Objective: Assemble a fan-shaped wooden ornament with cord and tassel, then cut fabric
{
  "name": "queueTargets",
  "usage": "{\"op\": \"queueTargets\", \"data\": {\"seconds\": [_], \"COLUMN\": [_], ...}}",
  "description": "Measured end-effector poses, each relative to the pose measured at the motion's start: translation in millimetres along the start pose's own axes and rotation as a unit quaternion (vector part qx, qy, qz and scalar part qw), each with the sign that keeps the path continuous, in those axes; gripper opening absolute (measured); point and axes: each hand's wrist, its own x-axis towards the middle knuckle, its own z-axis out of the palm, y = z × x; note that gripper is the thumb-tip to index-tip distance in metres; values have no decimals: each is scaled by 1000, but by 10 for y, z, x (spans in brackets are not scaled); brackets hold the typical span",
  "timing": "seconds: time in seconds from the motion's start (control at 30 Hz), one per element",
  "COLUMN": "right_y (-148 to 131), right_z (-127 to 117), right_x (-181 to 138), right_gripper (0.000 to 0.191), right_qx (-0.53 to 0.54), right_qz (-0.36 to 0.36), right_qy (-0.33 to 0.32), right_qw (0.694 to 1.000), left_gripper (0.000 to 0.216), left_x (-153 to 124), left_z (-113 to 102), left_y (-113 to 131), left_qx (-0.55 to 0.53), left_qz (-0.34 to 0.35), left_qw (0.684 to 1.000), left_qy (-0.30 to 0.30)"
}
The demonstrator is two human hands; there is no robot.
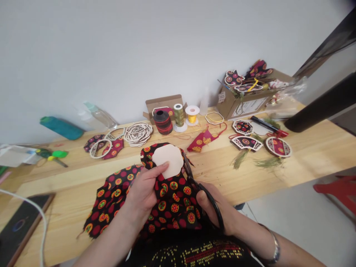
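Observation:
My left hand point(146, 185) pinches a pale, scallop-edged flat template point(170, 158) against a black fabric point(175, 205) printed with red dots and orange flowers. Its thumb lies on top of the template; the other fingers are mostly hidden beneath. A pair of black scissors point(213, 205) is in my right hand point(211, 207), with fingers and thumb around the handles. Its blades point(188, 168) stand at the right edge of the template, by the cloth's border. The fabric hangs down over the table's front edge toward my lap, and another part spreads left on the table.
Behind the cloth stand a dark red-and-black thread spool point(162, 122), a green spool point(178, 116) and a yellow spool point(192, 115). Cut wooden frames point(138, 133) lie left; finished ornaments point(278, 147) lie right. A cardboard box point(244, 104) sits behind; a phone point(25, 222) lies front left.

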Motion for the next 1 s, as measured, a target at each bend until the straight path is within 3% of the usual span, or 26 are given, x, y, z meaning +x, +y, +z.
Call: {"op": "queueTargets", "data": {"seconds": [0.2, 0.57, 1.0], "right_y": [-8, 26, 119], "right_z": [27, 81, 144], "right_x": [-2, 0, -42], "right_gripper": [52, 55, 62], "right_qx": [36, 54, 106], "right_qz": [-3, 20, 172], "right_qy": [7, 30, 33], "right_qw": [999, 998, 979], "left_gripper": [43, 41, 43], "left_x": [0, -5, -53], "left_z": [-34, -37, 5], "left_y": [-18, -28, -23], "left_qx": [-7, -6, -6], "left_qz": [27, 16, 3], "left_qw": [999, 1000, 1000], "left_qy": [27, 5, -5]}}
